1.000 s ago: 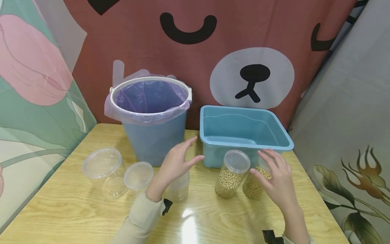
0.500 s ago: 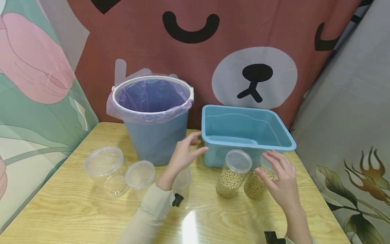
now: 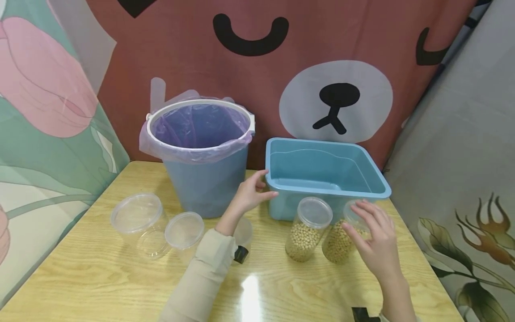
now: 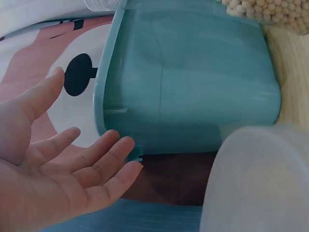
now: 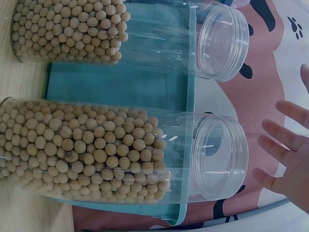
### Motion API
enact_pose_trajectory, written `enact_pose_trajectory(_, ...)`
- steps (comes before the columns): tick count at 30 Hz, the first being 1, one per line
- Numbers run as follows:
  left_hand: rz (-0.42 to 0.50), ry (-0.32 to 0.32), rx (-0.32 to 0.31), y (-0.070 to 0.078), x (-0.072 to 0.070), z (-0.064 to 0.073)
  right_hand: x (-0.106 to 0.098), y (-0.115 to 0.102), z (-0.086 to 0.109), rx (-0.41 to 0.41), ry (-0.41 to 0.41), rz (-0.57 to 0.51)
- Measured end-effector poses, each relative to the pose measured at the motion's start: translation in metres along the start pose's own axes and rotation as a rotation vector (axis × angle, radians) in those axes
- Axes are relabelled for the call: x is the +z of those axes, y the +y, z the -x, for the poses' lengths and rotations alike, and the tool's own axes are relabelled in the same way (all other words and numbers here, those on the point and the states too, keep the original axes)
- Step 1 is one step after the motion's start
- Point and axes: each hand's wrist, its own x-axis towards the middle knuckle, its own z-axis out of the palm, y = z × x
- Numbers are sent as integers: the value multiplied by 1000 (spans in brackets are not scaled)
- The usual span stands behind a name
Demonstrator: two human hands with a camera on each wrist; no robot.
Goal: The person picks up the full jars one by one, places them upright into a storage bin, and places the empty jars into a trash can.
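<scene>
My left hand [image 3: 251, 193] reaches toward the near-left corner of the blue-green plastic basin [image 3: 327, 191]; its fingertips overlap the rim corner in the left wrist view. The fingers are spread and hold nothing. Beside the right-hand clear jar [image 3: 337, 243], part-filled with round pale beans, my right hand [image 3: 376, 239] hovers with fingers spread. In the right wrist view a gap shows between the fingers and that jar's lid [image 5: 221, 157]. A second bean jar [image 3: 303, 237], also lidded, stands just left of it. Both jars are upright in front of the basin.
A blue bin [image 3: 207, 188] with a purple liner bag stands left of the basin. In front of it are a large clear tub [image 3: 137, 214], a smaller lidded tub [image 3: 185, 230] and another clear container [image 3: 244, 232], partly behind my left forearm. Printed curtains enclose the wooden table.
My left hand has moved right and slightly forward, toward the basin's corner. My right hand has shifted a little to the right. The jars and basin stay put.
</scene>
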Motion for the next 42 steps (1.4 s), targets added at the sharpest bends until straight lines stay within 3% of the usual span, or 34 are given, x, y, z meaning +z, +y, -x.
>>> enact_pose_trajectory(5, 73, -20, -59, -3, 3, -7, -1, -2, -1, -31, 16, -16)
enact_pose_trajectory(14, 142, 32, -111, -9, 8, -18, -2, -1, -1, -81, 43, -42)
enact_pose_trajectory(33, 376, -8, -252, -17, 15, -36, -7, 7, 6, -47, 48, -55)
enact_pose_trajectory(42, 518, -5, -278, -18, 17, -36, -13, 17, 6, -36, 43, -67)
